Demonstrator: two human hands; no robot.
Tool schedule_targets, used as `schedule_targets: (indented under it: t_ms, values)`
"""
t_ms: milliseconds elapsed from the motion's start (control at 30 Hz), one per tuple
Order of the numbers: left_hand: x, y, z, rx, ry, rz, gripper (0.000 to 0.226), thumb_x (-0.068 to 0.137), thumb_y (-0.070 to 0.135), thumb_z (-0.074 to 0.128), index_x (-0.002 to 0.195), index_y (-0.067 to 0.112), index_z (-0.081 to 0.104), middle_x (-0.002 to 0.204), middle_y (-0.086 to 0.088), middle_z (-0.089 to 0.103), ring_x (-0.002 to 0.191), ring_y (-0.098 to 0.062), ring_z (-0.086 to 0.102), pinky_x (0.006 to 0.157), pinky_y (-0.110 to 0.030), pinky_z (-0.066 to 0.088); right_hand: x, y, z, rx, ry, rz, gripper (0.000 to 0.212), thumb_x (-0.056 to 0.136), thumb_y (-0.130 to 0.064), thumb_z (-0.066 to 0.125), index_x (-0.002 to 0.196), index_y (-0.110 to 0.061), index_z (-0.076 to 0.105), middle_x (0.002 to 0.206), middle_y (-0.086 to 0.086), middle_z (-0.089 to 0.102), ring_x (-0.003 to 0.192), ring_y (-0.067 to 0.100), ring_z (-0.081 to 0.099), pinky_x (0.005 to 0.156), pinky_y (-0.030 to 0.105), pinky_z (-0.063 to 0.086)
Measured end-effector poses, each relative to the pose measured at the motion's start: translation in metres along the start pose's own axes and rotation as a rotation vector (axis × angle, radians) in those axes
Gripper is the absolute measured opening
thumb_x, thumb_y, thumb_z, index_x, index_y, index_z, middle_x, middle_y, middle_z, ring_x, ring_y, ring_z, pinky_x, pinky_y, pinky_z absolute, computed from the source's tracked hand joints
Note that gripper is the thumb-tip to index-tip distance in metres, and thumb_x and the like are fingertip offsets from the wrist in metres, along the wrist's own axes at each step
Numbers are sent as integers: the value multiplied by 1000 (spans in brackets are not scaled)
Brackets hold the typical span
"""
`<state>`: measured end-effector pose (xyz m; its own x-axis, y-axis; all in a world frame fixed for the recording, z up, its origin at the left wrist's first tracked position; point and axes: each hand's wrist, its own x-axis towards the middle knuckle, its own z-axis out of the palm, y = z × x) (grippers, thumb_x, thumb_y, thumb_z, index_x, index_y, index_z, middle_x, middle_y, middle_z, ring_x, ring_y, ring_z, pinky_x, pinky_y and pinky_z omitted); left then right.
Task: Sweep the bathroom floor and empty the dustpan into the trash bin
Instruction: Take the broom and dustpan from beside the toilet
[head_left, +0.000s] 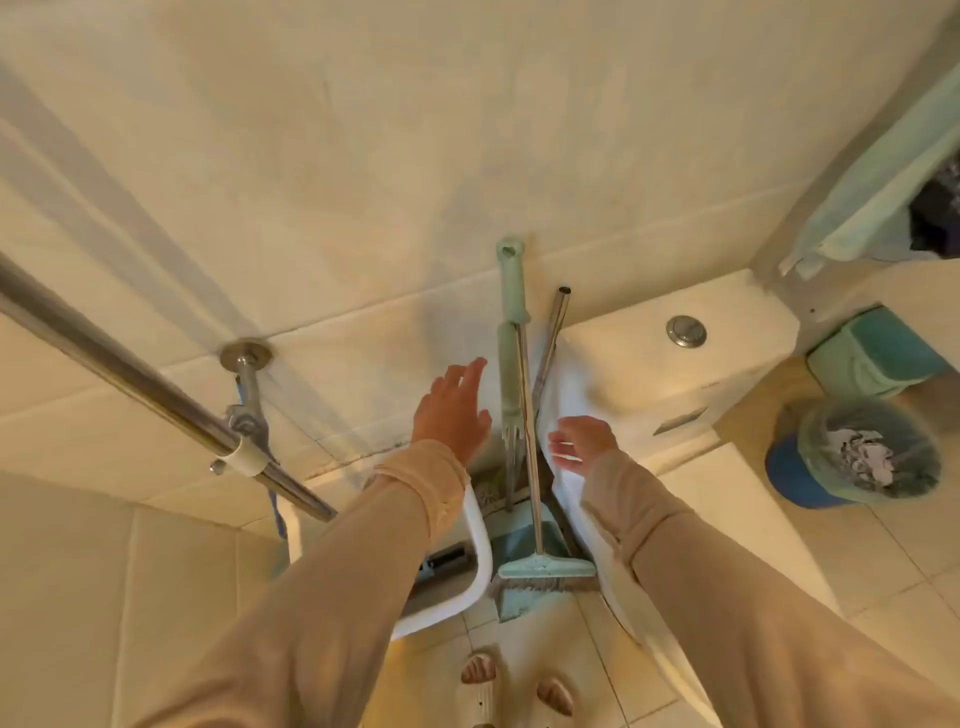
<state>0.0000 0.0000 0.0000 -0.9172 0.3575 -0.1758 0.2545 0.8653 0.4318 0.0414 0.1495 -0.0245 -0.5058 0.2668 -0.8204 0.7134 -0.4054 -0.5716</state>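
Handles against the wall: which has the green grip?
The broom handle, leftmost of the two upright poles and nearest the left hand. The pole beside it is bare metal with an open end.

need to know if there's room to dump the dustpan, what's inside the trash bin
The trash bin, lined with a translucent bag, holds crumpled white paper piled near the rim. What lies beneath that paper, and how deep the bin is filled, is covered and cannot be seen.

The broom (524, 415) has a matt mint plastic grip on a shiny metal shaft, and the dustpan (524, 545) looks like matt teal plastic. The rail (130, 374) is polished metal against glossy tiles (363, 156). The trash bin (857, 457) holds crumpled paper in a thin plastic liner
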Motion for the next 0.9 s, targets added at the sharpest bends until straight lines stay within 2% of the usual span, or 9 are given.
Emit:
schedule_targets:
  t_ms: [133, 233, 367, 433, 533, 667, 733, 800, 900]
  values:
    - [21, 4, 1, 264, 126, 261, 70, 87, 7, 56, 146, 25, 23, 153, -7, 23, 138, -27, 27, 113, -36, 29, 20, -37, 26, 262, -79, -92, 42, 100, -12, 35, 141, -5, 33, 98, 21, 58, 95, 33, 58, 86, 40, 47]
    - [30, 2, 10, 322, 95, 324, 70, 84, 2, 53, 145, 24, 27, 157, -9, 17, 144, -26, 15, 118, -36, 18, 30, -48, 44, 330, -113, -102, 47, 100, -25, 32, 146, -15, 26, 89, 14, 58, 77, 25, 58, 62, 32, 49]
    - [31, -4, 21, 358, 46, 342, 69, 87, 4, 50, 147, 25, 24, 158, -10, 15, 146, -27, 10, 120, -40, 11, 42, -59, 62, 368, -172, -52, 54, 100, -40, 30, 142, -6, 37, 137, 23, 52, 126, 34, 52, 101, 39, 44]
    - [29, -6, 24, 424, 31, 372, 69, 89, 3, 48, 149, 23, 20, 159, -10, 11, 147, -29, 7, 121, -42, 6, 43, -59, 66, 333, -168, -48, 58, 99, -45, 27, 138, -5, 43, 143, 21, 48, 133, 33, 46, 110, 42, 37]
    - [26, -9, 23, 559, 43, 441, 71, 90, 5, 47, 150, 21, 13, 160, -10, 5, 147, -28, 1, 120, -43, 0, 43, -58, 64, 332, -189, -39, 59, 99, -48, 25, 140, -8, 41, 144, 21, 46, 134, 34, 44, 109, 42, 36]
    - [25, -10, 18, 717, 3, 539, 60, 95, 9, 44, 148, 17, 17, 160, -9, 5, 147, -30, -1, 120, -45, -2, 29, -50, 51, 248, -113, -26, 49, 97, -53, 27, 112, -14, 52, 119, 21, 63, 113, 36, 61, 76, 34, 55]
    - [24, -8, 15, 784, 1, 552, 46, 95, 8, 45, 139, 13, 34, 158, -12, 16, 147, -32, 3, 119, -46, -1, 19, -38, 33, 200, -78, 12, 52, 95, -58, 24, 97, -11, 46, 113, 24, 63, 115, 37, 59, 91, 41, 50]
    - [17, -6, 12, 864, 3, 574, 32, 91, 9, 52, 123, 13, 51, 143, -11, 45, 143, -30, 24, 119, -46, 12, 4, -19, 15, 244, -84, 104, 49, 93, -57, 30, 88, -11, 45, 100, 23, 62, 106, 38, 61, 90, 46, 48]
    - [8, 12, 5, 982, 59, 705, 20, 72, 22, 75, 91, 24, 70, 91, 5, 74, 104, -16, 67, 108, -37, 42, -18, 15, -4, 430, -99, 276, 34, 94, -38, 48, 77, -8, 44, 86, 23, 52, 76, 36, 55, 92, 45, 48]
